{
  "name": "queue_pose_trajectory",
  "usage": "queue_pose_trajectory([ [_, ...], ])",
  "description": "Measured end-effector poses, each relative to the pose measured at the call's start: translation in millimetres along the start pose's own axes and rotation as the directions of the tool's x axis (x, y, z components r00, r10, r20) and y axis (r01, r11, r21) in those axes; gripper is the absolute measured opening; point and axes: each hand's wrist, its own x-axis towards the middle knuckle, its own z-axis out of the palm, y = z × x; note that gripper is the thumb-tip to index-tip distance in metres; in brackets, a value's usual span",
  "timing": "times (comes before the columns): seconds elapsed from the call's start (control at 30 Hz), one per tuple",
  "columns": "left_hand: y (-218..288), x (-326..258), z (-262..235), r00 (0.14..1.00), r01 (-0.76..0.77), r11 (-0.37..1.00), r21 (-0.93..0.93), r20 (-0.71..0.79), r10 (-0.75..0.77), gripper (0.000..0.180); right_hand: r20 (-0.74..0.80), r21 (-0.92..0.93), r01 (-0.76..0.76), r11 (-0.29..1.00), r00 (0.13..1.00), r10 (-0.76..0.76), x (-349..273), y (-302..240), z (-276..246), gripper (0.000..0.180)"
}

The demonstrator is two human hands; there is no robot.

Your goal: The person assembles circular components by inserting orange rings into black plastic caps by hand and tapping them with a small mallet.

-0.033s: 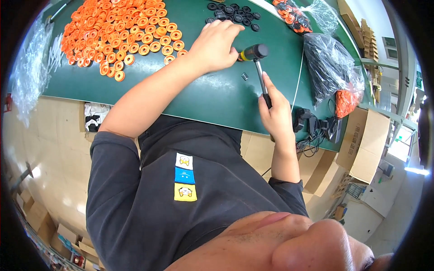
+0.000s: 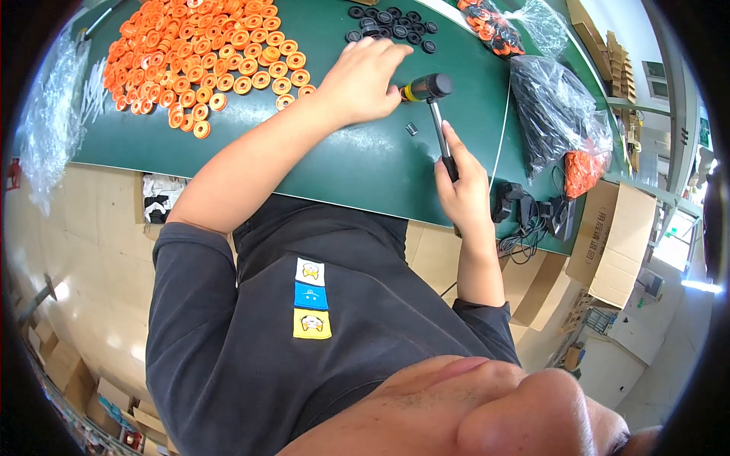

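My right hand (image 2: 465,186) is closed round the black grip of a mallet (image 2: 442,133). Its metal shaft rises to a head with a black face and a yellow band, just above the green table. My left hand (image 2: 363,82) reaches over the table with its thumb and forefinger apart. Its fingers are nearest to a group of black round caps (image 2: 391,23), and its thumb is close to the mallet head. Whether the other fingertips touch a cap is hidden by the hand. Below the mallet head lies a small dark metallic piece (image 2: 411,129).
A large heap of orange grooved wheels (image 2: 198,57) covers the table's left. On the right lie a clear bag of dark parts (image 2: 555,106), a bag of orange parts (image 2: 585,171) and black cables (image 2: 532,216). A cardboard box (image 2: 612,243) stands beside the table (image 2: 334,163).
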Motion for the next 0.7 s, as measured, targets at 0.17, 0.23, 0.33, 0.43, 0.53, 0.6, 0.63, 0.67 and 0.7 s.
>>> queue_pose_trajectory([
  [0.17, 7.4, -3.7, 3.4, 0.981, -0.032, 0.994, -0.107, 0.185, 0.052, 0.065, 0.083, 0.336, -0.265, 0.904, 0.964, 0.252, -7.1, 19.6, 0.4, 0.069],
  [0.23, 7.8, -4.7, 7.4, 0.977, -0.065, 0.989, -0.132, 0.191, 0.090, 0.064, 0.119, 0.491, -0.328, 0.807, 0.943, 0.310, -3.4, 32.3, -0.9, 0.069],
  [0.33, 3.2, -3.6, 11.9, 0.965, 0.003, 0.991, -0.137, 0.260, 0.033, 0.061, 0.192, 0.575, -0.396, 0.716, 0.916, 0.352, 9.0, 56.5, -6.1, 0.065],
  [0.43, 3.8, -2.1, 13.3, 0.978, -0.031, 0.993, -0.115, 0.200, 0.054, 0.058, 0.046, 0.044, -0.305, 0.951, 0.952, 0.303, 18.7, 80.7, -18.4, 0.055],
  [0.53, 2.5, -1.3, 10.3, 0.984, 0.024, 0.983, -0.185, 0.176, 0.008, 0.057, -0.086, -0.544, -0.043, 0.838, 0.996, -0.005, 33.9, 73.0, -39.7, 0.049],
  [0.6, 1.8, -2.4, 9.6, 0.993, 0.004, 0.982, -0.186, 0.117, 0.019, 0.056, -0.165, -0.489, -0.043, 0.871, 0.985, -0.044, 46.8, 62.6, -42.4, 0.045],
  [0.63, 2.5, -2.0, 9.7, 0.992, -0.007, 0.984, -0.179, 0.123, 0.029, 0.056, -0.133, -0.376, 0.001, 0.927, 0.990, -0.055, 55.4, 57.7, -40.8, 0.044],
  [0.67, 2.9, -2.3, 8.7, 0.993, -0.011, 0.986, -0.166, 0.117, 0.031, 0.056, -0.101, -0.252, 0.047, 0.967, 0.992, -0.074, 64.4, 53.7, -34.3, 0.043],
  [0.7, 3.4, -2.8, 7.3, 0.993, -0.014, 0.989, -0.150, 0.111, 0.031, 0.055, -0.094, -0.156, 0.098, 0.983, 0.989, -0.113, 74.6, 48.1, -21.7, 0.041],
])
